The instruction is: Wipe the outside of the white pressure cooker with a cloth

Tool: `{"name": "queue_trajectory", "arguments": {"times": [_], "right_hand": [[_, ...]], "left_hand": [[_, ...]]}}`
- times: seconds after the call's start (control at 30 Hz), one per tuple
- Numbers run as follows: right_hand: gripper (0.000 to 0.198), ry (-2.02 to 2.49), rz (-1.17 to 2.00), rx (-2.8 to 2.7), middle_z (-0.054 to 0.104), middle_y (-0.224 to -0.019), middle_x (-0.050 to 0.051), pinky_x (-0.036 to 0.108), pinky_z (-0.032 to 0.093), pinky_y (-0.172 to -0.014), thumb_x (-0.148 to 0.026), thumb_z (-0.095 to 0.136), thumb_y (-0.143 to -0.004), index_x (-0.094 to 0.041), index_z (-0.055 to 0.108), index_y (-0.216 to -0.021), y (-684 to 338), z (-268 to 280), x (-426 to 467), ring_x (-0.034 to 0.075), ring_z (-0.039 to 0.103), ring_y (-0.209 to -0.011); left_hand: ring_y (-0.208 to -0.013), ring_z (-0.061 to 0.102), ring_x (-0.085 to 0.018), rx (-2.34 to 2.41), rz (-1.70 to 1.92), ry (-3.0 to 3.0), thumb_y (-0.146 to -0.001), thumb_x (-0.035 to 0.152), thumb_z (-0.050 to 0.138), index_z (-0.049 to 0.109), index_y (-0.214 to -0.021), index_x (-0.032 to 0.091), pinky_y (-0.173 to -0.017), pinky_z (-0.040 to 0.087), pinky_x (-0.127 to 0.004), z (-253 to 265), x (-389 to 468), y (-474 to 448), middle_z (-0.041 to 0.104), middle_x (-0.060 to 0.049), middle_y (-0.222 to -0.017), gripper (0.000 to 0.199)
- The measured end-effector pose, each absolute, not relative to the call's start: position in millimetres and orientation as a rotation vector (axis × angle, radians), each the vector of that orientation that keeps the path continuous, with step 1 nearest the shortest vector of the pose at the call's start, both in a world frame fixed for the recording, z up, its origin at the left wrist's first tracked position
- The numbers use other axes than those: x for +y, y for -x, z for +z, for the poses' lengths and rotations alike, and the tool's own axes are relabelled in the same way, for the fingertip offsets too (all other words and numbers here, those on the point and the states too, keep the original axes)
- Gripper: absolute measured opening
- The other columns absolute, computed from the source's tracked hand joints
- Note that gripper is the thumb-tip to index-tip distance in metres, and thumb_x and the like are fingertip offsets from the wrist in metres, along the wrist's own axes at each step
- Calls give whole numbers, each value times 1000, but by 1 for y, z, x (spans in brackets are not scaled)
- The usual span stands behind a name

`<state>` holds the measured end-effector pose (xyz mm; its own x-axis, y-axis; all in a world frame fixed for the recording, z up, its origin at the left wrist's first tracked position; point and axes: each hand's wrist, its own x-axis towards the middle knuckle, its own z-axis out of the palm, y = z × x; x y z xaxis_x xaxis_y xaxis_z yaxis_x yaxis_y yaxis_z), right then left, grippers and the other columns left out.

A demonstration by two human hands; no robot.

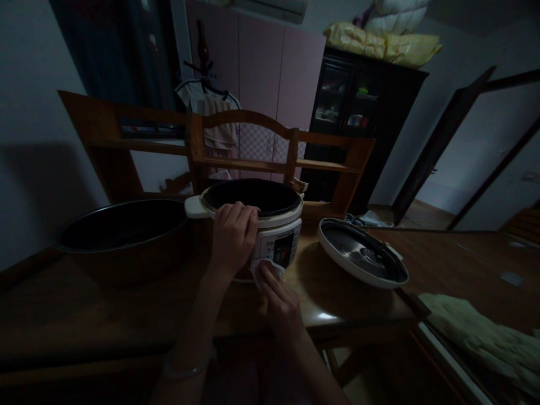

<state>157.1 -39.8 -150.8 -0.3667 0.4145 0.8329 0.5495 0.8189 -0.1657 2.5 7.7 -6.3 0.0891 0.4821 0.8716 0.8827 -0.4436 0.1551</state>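
A white electric cooker point(291, 225) with a control panel on its front stands lidless on the wooden table, its dark inside showing. My left hand point(237, 236) grips its front rim, fingers bent over the edge. Just below, my right hand point(280, 298) presses a small white cloth point(274, 267) against the lower part of the panel. The cooker's round lid point(367, 256) lies to the right with its metal inner side up. On the left sits a large dark pot point(126, 259), open at the top.
The wooden table point(169, 315) has a raised shelf back point(248, 115) behind the cooker. A light-coloured bundle of fabric point(481, 332) lies low at the right. Farther off are a pink wardrobe point(261, 62), a black cabinet point(367, 107) and an open doorway. The room is dim.
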Motion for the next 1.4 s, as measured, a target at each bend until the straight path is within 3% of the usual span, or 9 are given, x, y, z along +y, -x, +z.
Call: {"name": "queue_trajectory", "arguments": {"times": [0.17,0.53,0.77,1.4], "right_hand": [[69,694,-143,-2001,53,-148,11,40,52,-109,8,32,-89,-20,42,-151,-163,-141,-48,21,48,-140],[54,577,-189,-1851,59,-143,9,45,49,-111,0,39,-96,-22,53,-144,-152,-77,-39,24,51,-137],[51,619,-226,-1868,68,-127,8,41,53,-105,-4,47,-96,-22,54,-144,-135,-86,-28,22,57,-121],[56,714,-209,-2031,64,-127,12,41,53,-104,0,42,-94,-18,50,-146,-137,-102,-41,24,53,-121]], "left_hand": [[-95,52,-24,-1370,-1278,2008,-103,30,31,63,-101,20,-96,38,-43,-3,4,0,62,-6,-94,34],[-107,51,-25,-1343,-1230,2190,-98,22,33,60,-125,20,-104,36,-44,1,-4,11,61,-7,-111,37],[-105,49,-25,-1362,-1293,2126,-96,21,33,62,-120,21,-104,35,-44,-3,-2,5,60,-7,-107,37],[-107,55,-21,-1292,-1420,2276,-97,19,33,64,-123,23,-106,36,-42,4,-5,15,66,-4,-114,41]]}}
